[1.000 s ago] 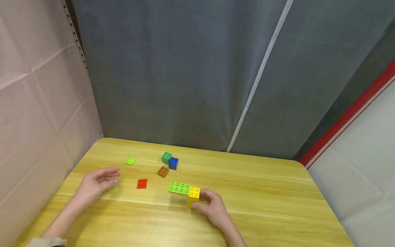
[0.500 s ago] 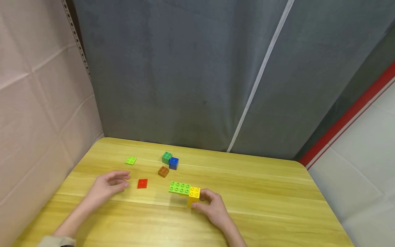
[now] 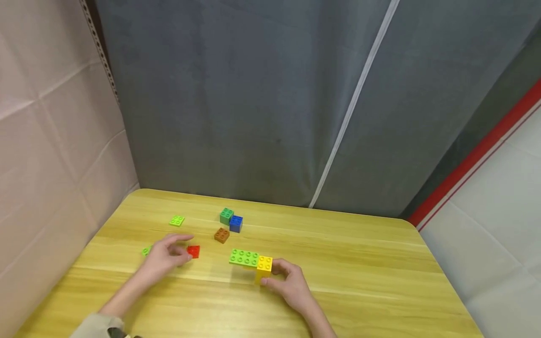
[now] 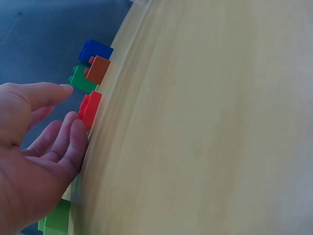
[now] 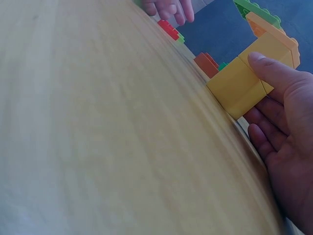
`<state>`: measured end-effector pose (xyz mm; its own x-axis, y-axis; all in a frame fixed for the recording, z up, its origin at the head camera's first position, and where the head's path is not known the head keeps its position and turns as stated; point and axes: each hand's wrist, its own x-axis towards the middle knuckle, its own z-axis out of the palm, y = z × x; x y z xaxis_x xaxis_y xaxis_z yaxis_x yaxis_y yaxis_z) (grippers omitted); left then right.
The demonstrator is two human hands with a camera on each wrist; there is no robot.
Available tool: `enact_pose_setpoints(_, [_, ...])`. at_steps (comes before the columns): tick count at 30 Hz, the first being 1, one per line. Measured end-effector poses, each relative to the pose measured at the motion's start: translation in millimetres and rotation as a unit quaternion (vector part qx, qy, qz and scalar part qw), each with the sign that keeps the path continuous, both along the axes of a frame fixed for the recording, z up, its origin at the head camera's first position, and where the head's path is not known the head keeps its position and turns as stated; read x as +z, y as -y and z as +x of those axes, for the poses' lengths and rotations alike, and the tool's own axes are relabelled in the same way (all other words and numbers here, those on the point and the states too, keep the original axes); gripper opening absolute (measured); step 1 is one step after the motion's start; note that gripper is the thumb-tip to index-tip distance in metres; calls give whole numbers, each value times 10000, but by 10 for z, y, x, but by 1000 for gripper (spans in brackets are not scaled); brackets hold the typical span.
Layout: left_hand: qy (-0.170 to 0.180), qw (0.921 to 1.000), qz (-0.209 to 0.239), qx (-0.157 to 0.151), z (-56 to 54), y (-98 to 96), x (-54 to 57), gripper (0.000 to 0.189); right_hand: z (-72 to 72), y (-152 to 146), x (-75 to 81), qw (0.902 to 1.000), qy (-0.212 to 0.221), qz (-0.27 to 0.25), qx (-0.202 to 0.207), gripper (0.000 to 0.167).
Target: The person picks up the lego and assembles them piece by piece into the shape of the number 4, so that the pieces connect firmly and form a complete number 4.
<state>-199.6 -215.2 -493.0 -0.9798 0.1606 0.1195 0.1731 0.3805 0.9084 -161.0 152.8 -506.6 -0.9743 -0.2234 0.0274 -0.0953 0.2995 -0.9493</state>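
My left hand (image 3: pixel 166 256) hovers at the red plate brick (image 3: pixel 193 251), thumb and fingers apart. In the left wrist view its fingertips come right up beside that red brick (image 4: pixel 91 108); whether they touch it I cannot tell. On the right, my right hand (image 3: pixel 291 281) holds a stack of yellow bricks (image 3: pixel 264 270) upright on the table between thumb and fingers. A long light green plate brick (image 3: pixel 244 257) juts out leftward from the stack's top. Beneath it, in the right wrist view, an orange-yellow piece (image 5: pixel 274 36) shows.
Behind the hands, a green brick (image 3: pixel 226 216) and a blue brick (image 3: pixel 236 224) stand together, with a brown brick (image 3: pixel 221 235) just in front. One lime plate brick (image 3: pixel 177 220) lies at the back left; another (image 3: pixel 146 250) is partly hidden by my left hand. A grey curtain (image 3: pixel 253 103) hangs behind the table.
My left hand has moved rightward, away from the lime plate brick on the left and over to the red one. My right hand keeps its hold on the yellow stack.
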Motion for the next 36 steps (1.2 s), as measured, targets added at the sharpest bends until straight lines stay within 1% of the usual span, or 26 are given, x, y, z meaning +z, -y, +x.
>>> enact_pose_setpoints(3, [-121, 9992, -365, 48, -29, -19, -20, 54, 5, 3, 5, 10000, 9, -37, -4, 37])
enact_pose_setpoints(8, [-73, 9968, -801, 0, -66, -65, -24, 54, 7, 2, 12, 9999, 50, -114, -33, 37])
enact_pose_setpoints(12, [-66, 9948, -1018, -49, -105, -109, -28, 51, 0, -1, 6, 9999, 58, -135, -45, 38])
enact_pose_setpoints(14, [18, 9944, -1055, -82, -113, -139, -23, 47, -4, -4, 0, 9999, 64, -135, -47, 38])
enact_pose_setpoints(16, [110, 9946, -1009, -210, -106, -175, -9, 46, -6, -8, -10, 9999, 75, -114, -55, 38])
enact_pose_setpoints(20, [250, 9951, -753, -596, -64, -270, 21, 50, -8, -16, -27, 9999, 102, -85, -75, 38])
enact_pose_setpoints(26, [362, 9928, -394, -1068, -1, -457, 61, 53, -15, -21, -35, 9998, 119, -106, -87, 38])
enact_pose_setpoints(28, [347, 9915, -274, -1225, 22, -533, 87, 56, -15, -20, -38, 9998, 124, -116, -87, 39])
enact_pose_setpoints(32, [346, 9893, -73, -1419, 64, -696, 165, 62, -8, -16, -35, 9998, 120, -128, -94, 38])
enact_pose_setpoints(36, [365, 9878, 29, -1512, 88, -824, 244, 66, -2, -4, -27, 9999, 83, -118, -85, 38])
